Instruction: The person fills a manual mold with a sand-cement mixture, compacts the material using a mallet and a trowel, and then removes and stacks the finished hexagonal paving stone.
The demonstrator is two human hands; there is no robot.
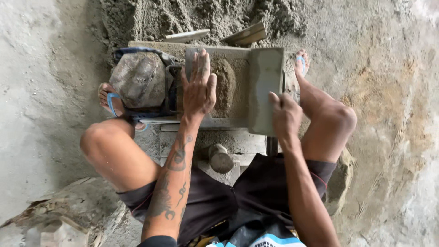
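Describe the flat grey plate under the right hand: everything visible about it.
The plate is a flat, rectangular slab, dull grey and coated with cement dust; it looks like metal, though that is uncertain. It lies lengthwise over the right part of the mould, beside the damp sand mix packed there. The right hand grips its near edge, fingers on top. The left hand presses flat on the mix and does not touch the plate.

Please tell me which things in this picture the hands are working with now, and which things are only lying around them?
In use:
- left hand, pressing flat on the sandy mix
- grey mould box holding that mix
- right hand, gripping the flat grey plate

Lying about:
- large stone beside the mould
- two wooden boards stuck in the sand heap
- short grey cylinder below the mould
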